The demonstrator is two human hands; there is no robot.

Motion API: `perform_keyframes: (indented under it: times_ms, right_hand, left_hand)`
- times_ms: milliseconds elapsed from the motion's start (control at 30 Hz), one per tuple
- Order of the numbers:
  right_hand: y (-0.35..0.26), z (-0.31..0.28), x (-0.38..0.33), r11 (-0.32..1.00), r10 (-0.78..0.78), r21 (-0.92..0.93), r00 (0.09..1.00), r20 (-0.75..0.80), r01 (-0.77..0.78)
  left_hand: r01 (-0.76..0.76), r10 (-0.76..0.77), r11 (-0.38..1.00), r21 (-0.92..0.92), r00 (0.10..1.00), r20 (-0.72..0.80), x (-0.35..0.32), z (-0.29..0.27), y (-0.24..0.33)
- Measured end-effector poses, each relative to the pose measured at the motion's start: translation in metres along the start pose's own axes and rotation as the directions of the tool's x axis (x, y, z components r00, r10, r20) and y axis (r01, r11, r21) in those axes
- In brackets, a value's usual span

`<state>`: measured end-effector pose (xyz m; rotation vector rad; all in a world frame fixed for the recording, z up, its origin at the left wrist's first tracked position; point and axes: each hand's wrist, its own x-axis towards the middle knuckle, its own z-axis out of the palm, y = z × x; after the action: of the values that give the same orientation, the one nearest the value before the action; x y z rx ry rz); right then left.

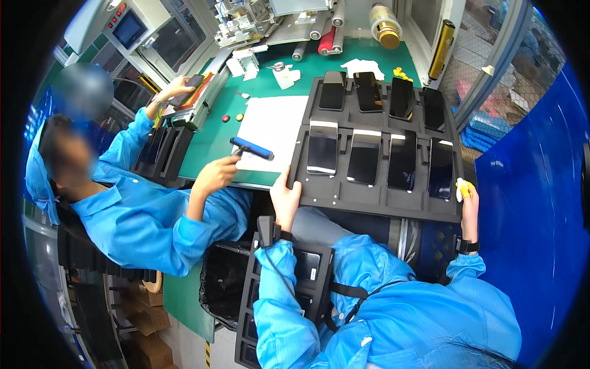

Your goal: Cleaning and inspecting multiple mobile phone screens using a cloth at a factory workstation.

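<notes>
A black tray [381, 208] with two rows of dark-screened smartphones reaches over the near edge of the green table. My left hand [286, 200] grips its near left corner, the index finger stretched along the side and the thumb apart. At the near right corner is my right hand [471, 203], with yellow finger covers on its fingertips. It pinches a small white piece [460, 189], perhaps a wipe, against the tray's side. A smartphone [440, 168] lies right beside that hand. The fingers under the tray are hidden.
To the left a co-worker's hand [216, 175] holds a blue roller [252, 148] over a white sheet [270, 117]; the other holds a phone [195, 80]. Another phone tray [324, 270] is beside my left forearm, near a black-lined bin [224, 277]. A bottle [283, 75] stands behind.
</notes>
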<state>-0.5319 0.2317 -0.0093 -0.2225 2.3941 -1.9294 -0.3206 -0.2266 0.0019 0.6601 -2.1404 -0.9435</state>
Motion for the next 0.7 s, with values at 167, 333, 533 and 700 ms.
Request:
perform_keyframes:
  times_ms: [167,333,533,700]
  right_hand:
    - [0.007,0.007,0.009,0.949,-0.219,-0.251,0.972,-0.089,0.191]
    - [-0.19,0.098,0.039,0.813,-0.429,-0.232,0.819,0.381,0.533]
    - [-0.234,0.33,0.206,0.638,-0.457,-0.197,0.573,0.68,0.744]
    - [-0.207,0.499,0.294,0.731,-0.547,0.014,0.574,0.609,0.682]
  left_hand:
    - [-0.162,0.171,0.982,0.098,0.981,-0.096,0.012,0.008,-0.001]
    - [-0.284,0.289,0.95,0.13,0.957,-0.022,0.003,-0.021,0.017]
    - [-0.156,0.143,0.983,0.097,0.981,0.13,-0.042,-0.094,0.047]
    - [0.184,-0.202,0.958,0.22,0.977,0.065,-0.127,-0.15,0.05]
